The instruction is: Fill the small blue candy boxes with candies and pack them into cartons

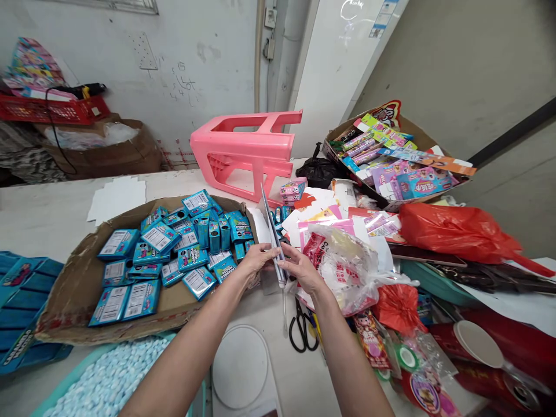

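Note:
My left hand (259, 259) and my right hand (300, 267) meet at the middle of the table, fingers closed on a thin flat piece of card (273, 238). It stands nearly edge-on to me, so its faces and number of layers are hard to make out. Just left of it is a torn cardboard box (73, 301) with many small blue candy boxes (160, 237) lying in it. Black-handled scissors (303, 333) lie below my right hand, beside a clear plastic bag (347, 269) with red print.
A white round-topped scale (240, 365) sits in front, next to a teal tub of pale blue candies (104, 376). Behind lies a pink plastic stool (243, 145) on its side. At right are a carton of colourful packets (391, 156), a red bag (456, 234) and a lidded cup (478, 344).

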The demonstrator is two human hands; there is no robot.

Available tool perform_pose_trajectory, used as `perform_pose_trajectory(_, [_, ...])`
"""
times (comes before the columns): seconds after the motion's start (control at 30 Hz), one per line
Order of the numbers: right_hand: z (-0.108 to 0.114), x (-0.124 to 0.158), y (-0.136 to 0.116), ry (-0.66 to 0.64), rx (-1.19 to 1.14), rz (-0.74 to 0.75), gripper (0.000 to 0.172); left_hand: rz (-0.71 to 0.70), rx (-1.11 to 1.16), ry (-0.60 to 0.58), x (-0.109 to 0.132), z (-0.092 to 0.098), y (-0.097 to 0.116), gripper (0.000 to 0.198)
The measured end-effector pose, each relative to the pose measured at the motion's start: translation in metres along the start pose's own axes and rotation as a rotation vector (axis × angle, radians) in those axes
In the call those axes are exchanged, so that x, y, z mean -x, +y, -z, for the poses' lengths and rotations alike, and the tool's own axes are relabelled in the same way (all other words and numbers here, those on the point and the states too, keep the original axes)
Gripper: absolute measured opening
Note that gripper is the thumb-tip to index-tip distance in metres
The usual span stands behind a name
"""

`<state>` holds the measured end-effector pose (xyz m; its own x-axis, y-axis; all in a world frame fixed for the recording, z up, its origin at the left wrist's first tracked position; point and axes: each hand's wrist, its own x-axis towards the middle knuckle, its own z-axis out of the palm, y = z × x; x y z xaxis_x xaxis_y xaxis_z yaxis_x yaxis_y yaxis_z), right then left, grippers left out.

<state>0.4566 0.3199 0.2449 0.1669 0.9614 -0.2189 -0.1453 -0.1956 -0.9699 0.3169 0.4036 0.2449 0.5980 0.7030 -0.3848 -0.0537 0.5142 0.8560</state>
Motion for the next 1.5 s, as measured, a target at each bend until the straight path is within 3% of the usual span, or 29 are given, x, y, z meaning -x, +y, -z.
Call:
perform_pose_trajectory(0.13, [0.002,0.001,0.000,0.022,-0.026,-0.048,0.062,-0.006,0.020,-0.006,0.001,0.004,-0.002,0.061])
perform_pose_trajectory(0.3, [0.002,0.003,-0.004,0.107,0.028,0.005,0.060,-0.010,0.014,0.003,0.003,0.006,-0.002,0.057])
perform_pose_trajectory(0.5, [-0.008,0.008,-0.009,-0.005,0.130,0.085,0.067,-0.015,-0.027,0.025,0.000,0.007,-0.005,0.059])
perform_pose_trajectory(0.77, [-0.005,0.004,-0.001,0.017,0.096,0.025,0.070,0.014,-0.082,0.039,0.000,0.004,-0.004,0.070])
perform_pose_trajectory(1.0, [0.004,0.007,-0.001,-0.005,0.117,0.017,0.054,-0.033,-0.184,0.008,-0.003,0.007,-0.010,0.055])
perform_pose_trajectory(1.2, [0.008,0.008,-0.003,0.190,0.631,0.133,0.043,-0.098,-0.350,0.111,-0.006,0.008,-0.017,0.030])
perform_pose_trajectory(1.37, [0.005,0.010,-0.010,0.397,0.936,0.134,0.030,-0.186,-0.547,0.259,0.002,0.005,-0.015,0.036])
perform_pose_trajectory(1.5, [0.012,0.024,-0.037,0.527,1.114,0.154,0.035,-0.184,-0.645,0.332,0.018,0.005,-0.006,0.039])
